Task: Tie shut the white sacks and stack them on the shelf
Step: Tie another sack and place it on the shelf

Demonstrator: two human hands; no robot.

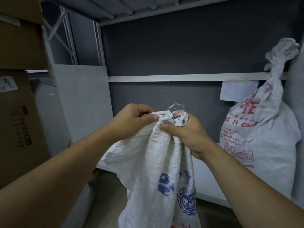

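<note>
Two bare hands, a left hand (pixel 131 122) and a right hand (pixel 189 137). Bare arms (pixel 65 162) as well, uncovered as far up as can be seen. Short, trimmed thumbnails (pixel 164 126). Little creases over the knuckles.

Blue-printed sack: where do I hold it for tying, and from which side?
Take the blue-printed sack at its bunched neck, just under the frayed mouth, coming from either side as the left hand and right hand do now. There the cloth is gathered narrow enough to close fingers round; below, the body hangs wide and slack, probably giving no firm hold.
</note>
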